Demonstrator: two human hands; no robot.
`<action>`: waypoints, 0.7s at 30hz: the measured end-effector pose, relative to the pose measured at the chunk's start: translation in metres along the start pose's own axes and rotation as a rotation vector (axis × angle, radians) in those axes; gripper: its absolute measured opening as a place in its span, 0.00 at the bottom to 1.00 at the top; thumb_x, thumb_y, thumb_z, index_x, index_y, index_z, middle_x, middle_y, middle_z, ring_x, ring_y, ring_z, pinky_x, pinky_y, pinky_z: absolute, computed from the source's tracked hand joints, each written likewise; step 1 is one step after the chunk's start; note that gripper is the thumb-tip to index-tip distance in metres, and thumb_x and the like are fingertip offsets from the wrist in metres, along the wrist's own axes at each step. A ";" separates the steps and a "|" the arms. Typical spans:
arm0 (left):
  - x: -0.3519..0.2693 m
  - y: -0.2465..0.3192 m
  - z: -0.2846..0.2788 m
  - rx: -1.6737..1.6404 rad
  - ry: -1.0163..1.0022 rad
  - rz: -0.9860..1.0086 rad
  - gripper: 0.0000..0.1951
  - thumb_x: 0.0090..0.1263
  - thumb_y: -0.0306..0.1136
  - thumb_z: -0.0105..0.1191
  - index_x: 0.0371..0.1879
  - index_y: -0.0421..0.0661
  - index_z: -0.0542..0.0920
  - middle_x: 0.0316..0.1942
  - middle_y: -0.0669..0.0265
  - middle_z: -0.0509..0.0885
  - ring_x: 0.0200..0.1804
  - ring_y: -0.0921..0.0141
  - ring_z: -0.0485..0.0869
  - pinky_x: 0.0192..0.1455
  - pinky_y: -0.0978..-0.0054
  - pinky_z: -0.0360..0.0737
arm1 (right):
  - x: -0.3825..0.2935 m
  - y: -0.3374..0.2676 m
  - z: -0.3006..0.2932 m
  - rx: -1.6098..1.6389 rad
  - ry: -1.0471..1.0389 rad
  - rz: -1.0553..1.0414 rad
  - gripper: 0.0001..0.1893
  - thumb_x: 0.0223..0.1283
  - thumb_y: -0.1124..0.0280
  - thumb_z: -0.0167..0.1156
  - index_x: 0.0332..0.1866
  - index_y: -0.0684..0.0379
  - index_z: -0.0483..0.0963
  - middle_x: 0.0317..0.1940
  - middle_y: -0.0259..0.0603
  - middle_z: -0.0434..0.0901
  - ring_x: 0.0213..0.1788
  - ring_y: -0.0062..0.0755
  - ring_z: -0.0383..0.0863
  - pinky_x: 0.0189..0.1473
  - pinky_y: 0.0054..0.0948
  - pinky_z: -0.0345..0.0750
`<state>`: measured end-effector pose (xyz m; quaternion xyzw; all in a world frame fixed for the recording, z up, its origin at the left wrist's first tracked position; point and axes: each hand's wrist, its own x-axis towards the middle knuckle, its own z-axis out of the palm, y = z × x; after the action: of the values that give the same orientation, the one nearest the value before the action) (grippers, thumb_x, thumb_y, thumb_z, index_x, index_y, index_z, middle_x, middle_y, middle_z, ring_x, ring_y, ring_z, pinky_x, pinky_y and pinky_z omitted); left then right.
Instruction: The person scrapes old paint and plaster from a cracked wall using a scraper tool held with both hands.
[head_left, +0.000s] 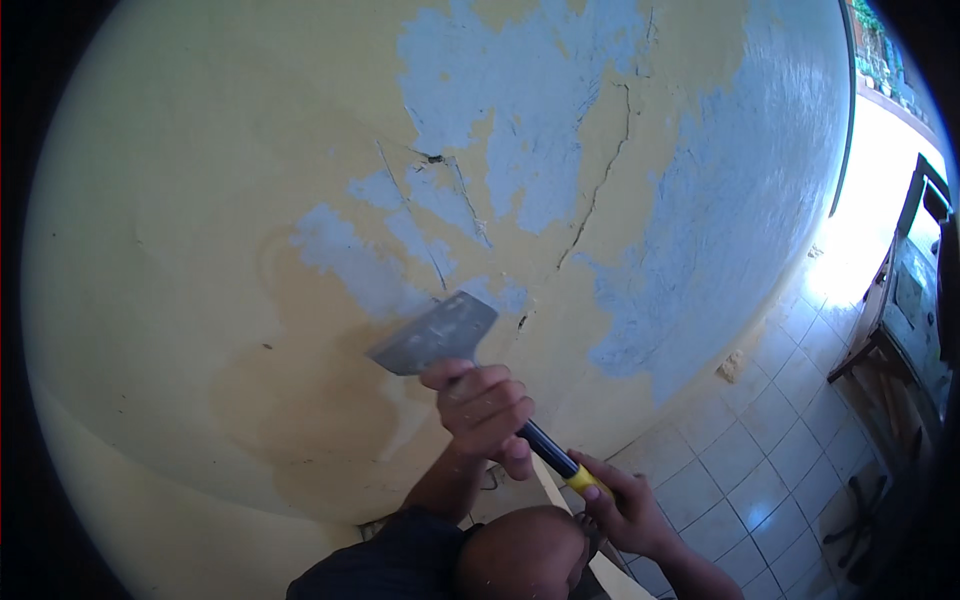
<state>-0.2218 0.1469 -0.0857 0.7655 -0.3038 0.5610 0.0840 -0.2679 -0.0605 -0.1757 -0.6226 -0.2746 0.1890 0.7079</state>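
Note:
My left hand (484, 409) grips a long-handled scraper (442, 334) just below its wide metal blade. Lower on the same tool, my right hand (626, 506) is closed around the yellow end of the black handle. The blade lies at or close to a yellow painted wall (225, 187); whether its edge touches cannot be told. Around and above the blade, blue-grey patches (540, 135) show where the yellow coat is gone. Several cracks run through the wall, one long crack (600, 187) to the right of the blade and a small dark hole (433, 159) above it.
A tiled floor (735, 480) meets the wall at the lower right, with a crumbled lump (730, 366) beside the wall's foot. A worn wooden table (911, 300) stands at the far right, near a dark star-shaped base (859, 517). My bent knee (521, 559) is below the hands.

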 end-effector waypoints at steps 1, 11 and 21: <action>-0.008 0.003 0.004 -0.018 -0.027 -0.033 0.19 0.62 0.45 0.38 0.13 0.51 0.75 0.13 0.72 0.73 0.24 0.72 0.78 0.52 0.66 0.62 | -0.005 0.004 -0.001 0.017 -0.032 0.226 0.24 0.74 0.61 0.53 0.70 0.60 0.69 0.31 0.38 0.83 0.32 0.19 0.81 0.42 0.23 0.79; -0.027 -0.013 0.014 -0.042 -0.055 -0.114 0.17 0.62 0.44 0.39 0.15 0.51 0.75 0.15 0.72 0.74 0.25 0.73 0.78 0.51 0.66 0.63 | 0.005 0.006 -0.002 0.028 -0.001 0.213 0.24 0.75 0.59 0.51 0.69 0.61 0.69 0.23 0.33 0.78 0.28 0.16 0.77 0.36 0.22 0.76; -0.030 -0.015 0.008 -0.037 -0.080 -0.123 0.21 0.65 0.45 0.37 0.12 0.49 0.74 0.13 0.70 0.75 0.22 0.71 0.78 0.53 0.63 0.62 | 0.013 0.011 0.012 0.133 0.047 0.224 0.25 0.75 0.59 0.50 0.68 0.64 0.70 0.20 0.29 0.75 0.23 0.14 0.73 0.30 0.20 0.72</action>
<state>-0.2126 0.1661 -0.1127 0.8029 -0.2696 0.5178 0.1204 -0.2647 -0.0418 -0.1839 -0.6056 -0.1734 0.2701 0.7282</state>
